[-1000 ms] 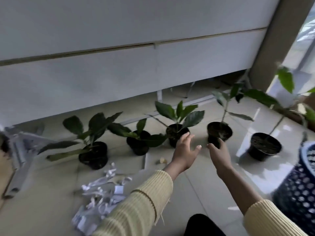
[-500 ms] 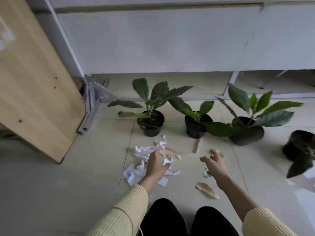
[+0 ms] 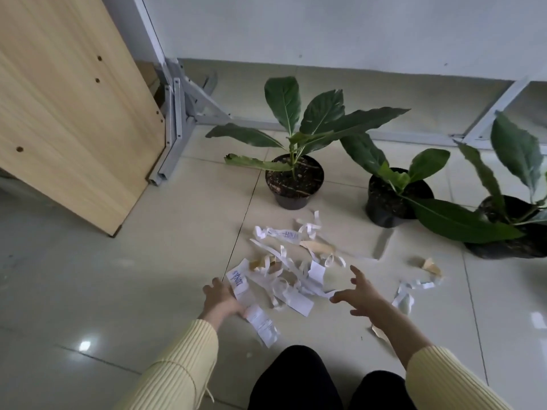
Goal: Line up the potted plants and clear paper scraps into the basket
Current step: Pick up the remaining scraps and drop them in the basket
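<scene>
You wore a pale yellow ribbed-knit jumper whose left sleeve (image 3: 177, 371), at seven o'clock, trailed a loose thread from its inner edge and whose right sleeve (image 3: 450, 380) showed at five o'clock, both leaving your left hand (image 3: 220, 300) and right hand (image 3: 362, 294) bare, plus black trousers (image 3: 293, 380) at six o'clock.

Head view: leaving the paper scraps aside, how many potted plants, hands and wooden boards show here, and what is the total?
Potted plants: 3
Hands: 2
Wooden board: 1
Total: 6
</scene>
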Demonstrator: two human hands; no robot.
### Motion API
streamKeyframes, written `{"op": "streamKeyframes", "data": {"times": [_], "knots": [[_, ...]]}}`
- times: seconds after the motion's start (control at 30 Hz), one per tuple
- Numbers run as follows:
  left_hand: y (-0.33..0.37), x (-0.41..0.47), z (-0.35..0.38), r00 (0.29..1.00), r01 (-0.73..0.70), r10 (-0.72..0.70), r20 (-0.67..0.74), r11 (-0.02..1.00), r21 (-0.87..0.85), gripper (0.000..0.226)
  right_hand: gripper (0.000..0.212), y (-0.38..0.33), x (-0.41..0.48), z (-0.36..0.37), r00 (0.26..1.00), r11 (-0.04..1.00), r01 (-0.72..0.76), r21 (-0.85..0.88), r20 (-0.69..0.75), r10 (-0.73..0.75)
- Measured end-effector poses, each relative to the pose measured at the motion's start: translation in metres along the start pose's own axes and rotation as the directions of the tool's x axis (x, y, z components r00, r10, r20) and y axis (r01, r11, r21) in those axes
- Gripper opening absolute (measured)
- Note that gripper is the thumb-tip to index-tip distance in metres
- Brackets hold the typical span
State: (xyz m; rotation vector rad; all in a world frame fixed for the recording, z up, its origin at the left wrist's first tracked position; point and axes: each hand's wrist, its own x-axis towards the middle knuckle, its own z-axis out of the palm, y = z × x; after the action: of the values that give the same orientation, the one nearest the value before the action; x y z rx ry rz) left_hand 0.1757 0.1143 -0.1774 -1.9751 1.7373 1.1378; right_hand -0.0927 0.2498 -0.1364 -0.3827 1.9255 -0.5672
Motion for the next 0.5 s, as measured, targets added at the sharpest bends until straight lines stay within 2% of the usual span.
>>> {"op": "streamKeyframes", "data": {"times": [0.07,0.23,0.4,0.5], "knots": [[-0.002,0.008,0.003,1.0,0.004,-0.005,0.023,0.999,0.034,0.102,0.105,0.0,0.014,0.004,1.0,0.998,-0.004,-0.056,0.022,0.006],[0.01,0.016,0.01,1.0,-0.027,0.026,-0.01,0.996,-0.087,0.113,0.107,-0.007,0.04,0.019,0.999,0.996,0.017,-0.085,0.04,-0.013],[0.036,0.02,0.023,0.988,-0.15,0.152,0.028,0.987,-0.056,0.135,0.116,-0.022,0.054,0.045,0.987,0.971,0.15,-0.186,0.08,-0.138],[0.051,0.023,0.028,0.978,-0.206,0.207,0.033,0.978,-0.031,0.14,0.12,-0.031,0.059,0.064,0.97,0.933,0.235,-0.274,0.124,-0.208]]}}
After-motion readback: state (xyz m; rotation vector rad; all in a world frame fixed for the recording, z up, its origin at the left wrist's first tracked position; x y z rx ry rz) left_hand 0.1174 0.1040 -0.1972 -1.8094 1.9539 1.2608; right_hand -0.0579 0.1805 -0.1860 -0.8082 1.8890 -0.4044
